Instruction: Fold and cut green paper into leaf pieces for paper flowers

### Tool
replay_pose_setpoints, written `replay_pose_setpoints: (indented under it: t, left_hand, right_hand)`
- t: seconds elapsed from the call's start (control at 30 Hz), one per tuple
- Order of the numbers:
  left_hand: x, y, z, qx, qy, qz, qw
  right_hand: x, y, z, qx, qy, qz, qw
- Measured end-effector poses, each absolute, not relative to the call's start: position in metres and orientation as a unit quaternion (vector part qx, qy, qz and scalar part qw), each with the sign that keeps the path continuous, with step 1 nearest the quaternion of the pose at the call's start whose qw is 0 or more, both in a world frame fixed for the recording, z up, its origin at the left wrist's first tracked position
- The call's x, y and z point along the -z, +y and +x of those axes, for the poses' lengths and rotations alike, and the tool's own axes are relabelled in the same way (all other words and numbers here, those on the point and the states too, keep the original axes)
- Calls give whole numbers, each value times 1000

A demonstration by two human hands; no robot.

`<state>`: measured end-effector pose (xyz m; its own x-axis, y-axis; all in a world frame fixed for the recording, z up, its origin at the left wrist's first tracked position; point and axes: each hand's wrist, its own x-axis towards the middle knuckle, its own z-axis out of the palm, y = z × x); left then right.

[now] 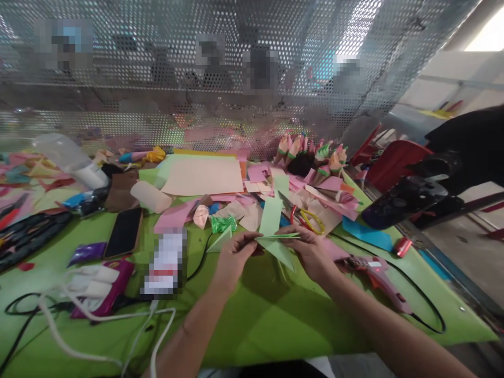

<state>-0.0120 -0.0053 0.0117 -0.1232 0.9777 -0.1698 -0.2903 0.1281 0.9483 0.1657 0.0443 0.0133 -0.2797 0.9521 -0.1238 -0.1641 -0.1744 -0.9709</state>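
Observation:
Both of my hands are raised over the green table, holding folded light green paper (279, 251) between them. My left hand (241, 247) pinches its left end with thumb and fingers. At the right end, my right hand (309, 245) grips the stacked paper edges. One pointed flap hangs down between the hands. Just behind it lies a light green paper strip (271, 215). A small folded green paper piece (221, 240) rests by my left fingers. Scissors with yellow and red handles (313, 221) lie beyond my right hand.
A pink glue gun (388, 286) with a black cord lies at the right. Phones (124, 232), white cables (59, 336) and a magenta packet (114, 291) are at the left. Paper sheets (205, 176) and rolled paper cones (331, 157) stand before a perforated metal screen (177, 115).

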Motion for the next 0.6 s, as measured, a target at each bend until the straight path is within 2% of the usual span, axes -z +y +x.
replay_pose_setpoints:
  t: [0.6]
  left_hand:
    - [-12,-7,-11,-562,488,309,592]
  right_hand:
    - [-11,39,173,-620,-507,-437,409]
